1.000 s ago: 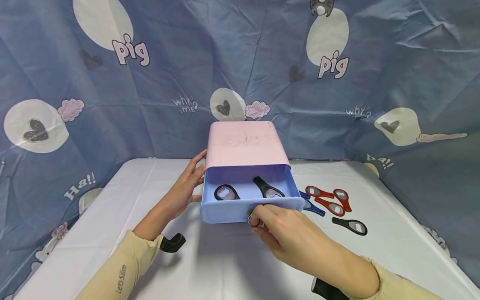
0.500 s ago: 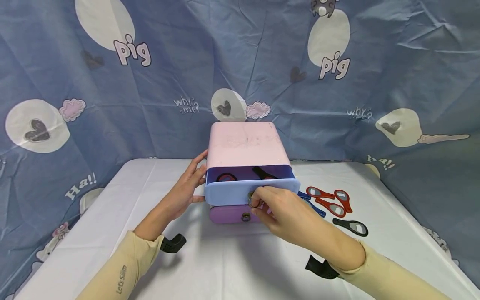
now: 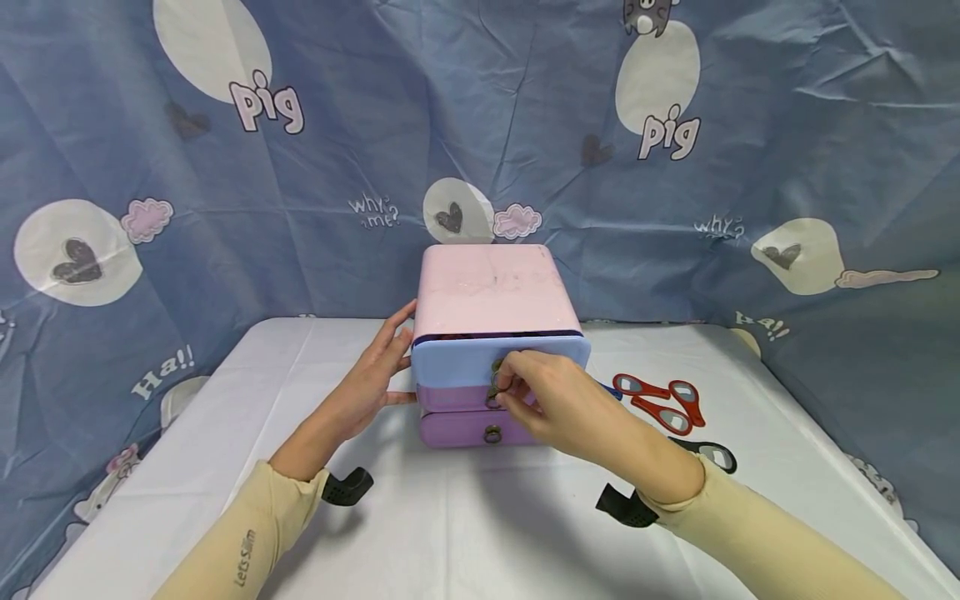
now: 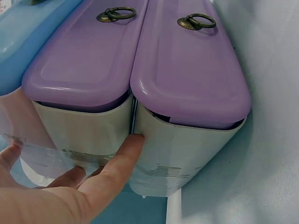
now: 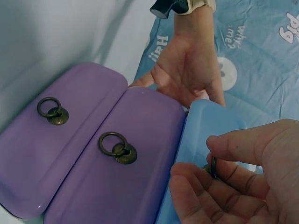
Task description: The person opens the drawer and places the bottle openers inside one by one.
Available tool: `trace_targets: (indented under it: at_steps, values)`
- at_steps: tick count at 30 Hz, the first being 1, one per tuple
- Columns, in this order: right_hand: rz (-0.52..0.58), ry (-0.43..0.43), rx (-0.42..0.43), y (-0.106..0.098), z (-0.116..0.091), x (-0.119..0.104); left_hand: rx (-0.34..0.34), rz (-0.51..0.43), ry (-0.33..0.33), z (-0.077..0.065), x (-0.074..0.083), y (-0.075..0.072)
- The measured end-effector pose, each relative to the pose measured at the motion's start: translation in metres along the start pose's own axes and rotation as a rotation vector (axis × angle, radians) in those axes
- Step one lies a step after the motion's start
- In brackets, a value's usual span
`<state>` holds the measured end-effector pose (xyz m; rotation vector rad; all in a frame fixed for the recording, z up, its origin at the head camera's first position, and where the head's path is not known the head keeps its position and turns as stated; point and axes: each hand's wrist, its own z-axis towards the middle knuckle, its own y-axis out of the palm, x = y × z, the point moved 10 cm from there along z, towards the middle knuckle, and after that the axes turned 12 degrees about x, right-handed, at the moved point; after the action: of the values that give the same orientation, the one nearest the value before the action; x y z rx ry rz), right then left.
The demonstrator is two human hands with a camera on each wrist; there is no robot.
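A small cabinet of three drawers has a pink top, a light blue top drawer and two purple drawers below. My right hand pinches the blue drawer's brass ring pull between thumb and curled fingers. Only a thin dark gap shows above that drawer front, and what lies inside is mostly hidden. At the cabinet's left side my left hand rests with spread, fairly straight fingers. In the left wrist view its fingertips touch the side wall of the cabinet.
Right of the cabinet, several small magnifier-like pieces lie on the white table: red ones, a black one partly behind the right forearm, and a blue one mostly hidden. A blue printed curtain hangs behind.
The blue drawer has slid back into the cabinet, almost closed, with my right hand moving forward on its ring. Black magnifier-like pieces inside have gone from sight. My left hand has stayed put.
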<state>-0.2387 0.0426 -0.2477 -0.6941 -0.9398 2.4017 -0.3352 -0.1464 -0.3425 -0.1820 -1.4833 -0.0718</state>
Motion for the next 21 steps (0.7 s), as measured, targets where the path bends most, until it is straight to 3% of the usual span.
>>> trace_targets:
  at_steps: [21]
  values:
    - [-0.031, 0.026, 0.034, 0.005, 0.01, 0.012, -0.003, 0.002, -0.002, -0.003, 0.003, 0.0]
